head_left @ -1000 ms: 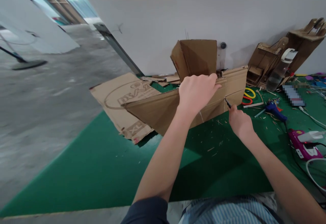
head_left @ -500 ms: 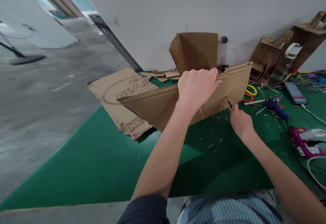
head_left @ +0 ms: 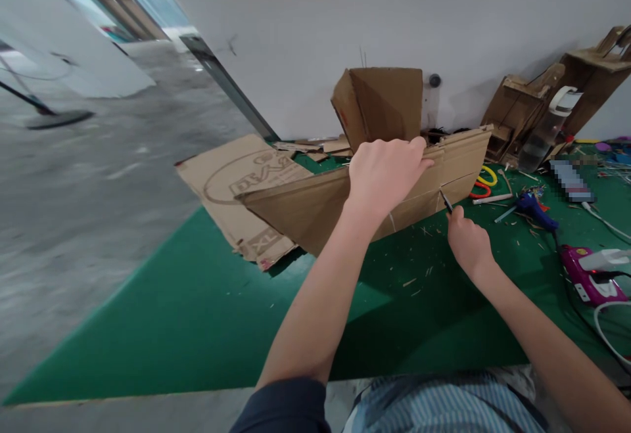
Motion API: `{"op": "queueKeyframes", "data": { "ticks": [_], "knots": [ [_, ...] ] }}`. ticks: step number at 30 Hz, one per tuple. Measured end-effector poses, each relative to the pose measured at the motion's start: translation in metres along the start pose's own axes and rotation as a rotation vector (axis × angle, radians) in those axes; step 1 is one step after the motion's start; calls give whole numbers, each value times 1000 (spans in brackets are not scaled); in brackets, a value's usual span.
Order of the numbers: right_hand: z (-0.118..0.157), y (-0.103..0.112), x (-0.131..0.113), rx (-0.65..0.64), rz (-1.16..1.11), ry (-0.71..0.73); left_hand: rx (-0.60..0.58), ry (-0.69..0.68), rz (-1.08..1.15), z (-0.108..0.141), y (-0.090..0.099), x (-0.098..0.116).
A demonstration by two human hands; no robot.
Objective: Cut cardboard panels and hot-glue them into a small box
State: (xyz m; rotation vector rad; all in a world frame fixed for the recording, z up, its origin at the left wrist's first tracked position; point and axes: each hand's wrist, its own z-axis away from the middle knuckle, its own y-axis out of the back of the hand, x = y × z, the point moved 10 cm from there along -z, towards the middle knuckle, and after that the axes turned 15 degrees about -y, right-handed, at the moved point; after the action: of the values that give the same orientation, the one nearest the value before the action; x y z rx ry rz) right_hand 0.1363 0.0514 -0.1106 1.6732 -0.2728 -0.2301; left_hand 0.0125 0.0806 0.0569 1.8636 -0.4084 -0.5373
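A long brown cardboard piece (head_left: 414,204) stands tilted on its lower edge on the green table, with pale lines and a slit near its right part. My left hand (head_left: 387,173) grips its top edge, fingers wrapped over it. Closed round a thin dark cutting tool (head_left: 446,202), my right hand (head_left: 468,239) is by the lower right of the cardboard, the tool's tip touching or very near the slit. A flat printed cardboard sheet (head_left: 246,190) lies partly behind the piece's left end.
An open cardboard box (head_left: 387,104) stands behind, near the white wall. Rightward are yellow and red scissor handles (head_left: 486,180), a blue glue gun (head_left: 537,211), a bottle (head_left: 547,131), a phone (head_left: 572,180) and a magenta power strip (head_left: 591,278). Scraps dot the green table (head_left: 162,328).
The view has shifted slightly. My left hand still holds the cardboard's top edge; the tool in my right hand has moved slightly down relative to the slit, and more of its tip shows.
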Motion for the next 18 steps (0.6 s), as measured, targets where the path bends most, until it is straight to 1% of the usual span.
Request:
{"op": "queueKeyframes", "data": {
  "ticks": [4,9,14,18],
  "knots": [
    [-2,5,0,-21,11,-13,-4,-31,-20,0,1,2],
    [-8,15,-3,-104,32,-10,-13,-62,-20,-2,1,1],
    [-16,30,-8,-95,31,5,-17,-37,-24,-3,1,-3],
    [-22,35,-11,-126,7,12,-1,-37,-28,-5,0,-4]
  ]
}}
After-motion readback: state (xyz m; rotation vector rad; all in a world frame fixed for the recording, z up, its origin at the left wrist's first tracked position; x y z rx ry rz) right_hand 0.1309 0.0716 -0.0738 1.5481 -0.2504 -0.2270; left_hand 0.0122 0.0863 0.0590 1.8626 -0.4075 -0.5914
